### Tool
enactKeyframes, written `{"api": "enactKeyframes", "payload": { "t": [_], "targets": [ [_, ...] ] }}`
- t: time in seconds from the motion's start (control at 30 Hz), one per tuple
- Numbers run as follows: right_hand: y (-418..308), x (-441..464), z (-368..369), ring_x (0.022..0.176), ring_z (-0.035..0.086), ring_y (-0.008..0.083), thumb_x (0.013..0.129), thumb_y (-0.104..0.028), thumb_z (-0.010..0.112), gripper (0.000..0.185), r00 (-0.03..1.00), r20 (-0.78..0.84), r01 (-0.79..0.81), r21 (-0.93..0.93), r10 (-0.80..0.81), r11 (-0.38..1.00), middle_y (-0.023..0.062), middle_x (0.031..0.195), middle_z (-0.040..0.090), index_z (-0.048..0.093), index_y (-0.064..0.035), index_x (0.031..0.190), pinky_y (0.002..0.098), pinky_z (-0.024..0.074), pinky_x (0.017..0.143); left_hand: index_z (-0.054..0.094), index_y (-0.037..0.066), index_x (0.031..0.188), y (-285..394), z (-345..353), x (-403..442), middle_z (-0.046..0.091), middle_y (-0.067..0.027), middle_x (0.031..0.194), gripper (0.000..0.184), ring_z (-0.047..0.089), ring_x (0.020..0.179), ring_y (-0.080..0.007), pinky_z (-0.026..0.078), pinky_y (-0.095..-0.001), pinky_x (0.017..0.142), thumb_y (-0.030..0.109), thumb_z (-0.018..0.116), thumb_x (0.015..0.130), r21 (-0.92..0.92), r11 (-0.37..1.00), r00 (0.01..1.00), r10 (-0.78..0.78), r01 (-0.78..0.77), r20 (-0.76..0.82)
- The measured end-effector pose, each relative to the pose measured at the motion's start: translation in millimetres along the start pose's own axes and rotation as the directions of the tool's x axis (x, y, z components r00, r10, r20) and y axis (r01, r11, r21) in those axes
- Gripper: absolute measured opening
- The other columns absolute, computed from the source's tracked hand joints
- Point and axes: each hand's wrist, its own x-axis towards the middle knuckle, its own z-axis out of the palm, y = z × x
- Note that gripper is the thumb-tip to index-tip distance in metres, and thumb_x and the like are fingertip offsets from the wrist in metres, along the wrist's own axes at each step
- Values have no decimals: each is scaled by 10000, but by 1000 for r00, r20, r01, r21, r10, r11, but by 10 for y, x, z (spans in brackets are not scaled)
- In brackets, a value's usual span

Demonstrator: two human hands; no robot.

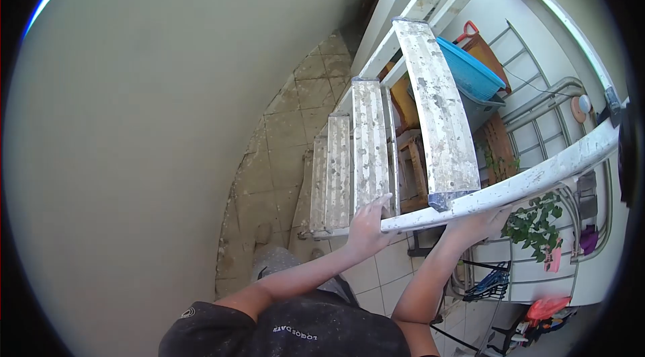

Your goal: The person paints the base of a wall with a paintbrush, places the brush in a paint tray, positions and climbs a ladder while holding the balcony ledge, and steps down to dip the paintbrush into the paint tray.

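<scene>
A white metal stepladder (440, 115) with worn, paint-spattered treads stands in front of me. My left hand (368, 228) is closed round its near side rail (537, 179), close to the lower treads. Further up the same rail, my right hand (476, 224) grips from the outer, lower side. Part of its fingers is hidden behind the rail. Both hands and forearms look dusted with pale powder.
A plain wall (148, 128) rises at left, above dirty floor tiles (282, 132). Beyond the ladder are a blue basin (470, 69), metal racks (537, 122), a leafy plant (535, 226) and hangers (489, 281). A red bag (547, 308) lies at lower right.
</scene>
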Motion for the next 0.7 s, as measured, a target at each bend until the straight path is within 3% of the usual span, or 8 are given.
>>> {"api": "enactKeyframes", "payload": {
  "t": [0.03, 0.13, 0.3, 0.4, 0.43, 0.53, 0.57, 0.7],
  "targets": [
    [-46, 6, -44, 994, 524, 196, 1029, -300, 474, 454, 997, 79, -7, -44, 10, 999, 154, 1105, 531, 481, 95, 1254, 344, 436, 922, 494, 59, 1344, -22, -22, 59, 614, -66, 913, 761, 605, 871, -251, 406, -428, 860, 252, 806, 679, 61, 989, 990, 137, -134, -42],
    [61, 120, -133, 1015, 528, 199, 1016, -312, 492, 459, 985, 163, -57, 11, 54, 998, 163, 1141, 534, 490, 95, 1229, 347, 441, 919, 433, 108, 1402, -3, -131, 83, 583, -79, 836, 820, 576, 825, -254, 371, -403, 850, 211, 783, 667, 69, 984, 986, 166, -167, 16],
    [153, 325, -282, 1070, 553, 221, 965, -368, 574, 558, 912, 404, -108, 72, 70, 992, 182, 1167, 562, 494, 128, 1209, 376, 444, 943, 473, 111, 1336, 91, -87, 50, 640, -89, 874, 744, 633, 887, -282, 378, -394, 870, 181, 770, 658, 57, 994, 994, 92, -88, -62],
    [76, 247, -214, 1064, 556, 230, 936, -420, 630, 636, 893, 443, 5, 174, -82, 985, 184, 1156, 576, 504, 152, 1184, 372, 433, 955, 496, 106, 1298, -35, -138, 17, 647, -98, 863, 711, 635, 875, -298, 391, -408, 853, 182, 778, 650, 58, 988, 975, 149, -141, -162],
    [9, 168, -140, 865, 590, 198, 901, -497, 662, 653, 922, 350, 97, 208, -167, 973, 129, 987, 583, 520, 125, 1040, 349, 524, 773, 554, 63, 1228, -36, -186, -3, 646, -153, 1048, 623, 598, 1024, -360, 447, -442, 899, 133, 761, 645, 22, 996, 982, 92, -89, -168],
    [-113, 113, -325, 628, 525, 137, 875, -547, 670, 639, 872, 489, -62, 164, -27, 985, 54, 804, 496, 464, 57, 905, 297, 511, 486, 548, 54, 1215, 70, -573, -37, 651, -164, 1095, 606, 609, 1054, -354, 463, -417, 922, 103, 755, 647, 6, 999, 993, 41, -41, -114],
    [-159, 41, -249, 506, 425, 99, 852, -576, 678, 639, 912, 398, 0, 250, -102, 968, 19, 714, 381, 393, -4, 839, 254, 419, 322, 545, 49, 1211, 60, -657, -36, 652, -166, 1100, 600, 617, 1054, -346, 469, -404, 919, 96, 751, 648, -3, 999, 993, 40, -41, -113],
    [-131, 70, -531, 506, 415, 100, 828, -564, 711, 627, 849, 509, -47, 337, -141, 940, 21, 701, 356, 379, -33, 817, 251, 433, 345, 538, 36, 1203, 16, -935, -92, 659, -173, 1096, 587, 648, 1038, -312, 485, -353, 896, 88, 752, 659, 4, 994, 985, 109, -109, -133]
  ]
}}
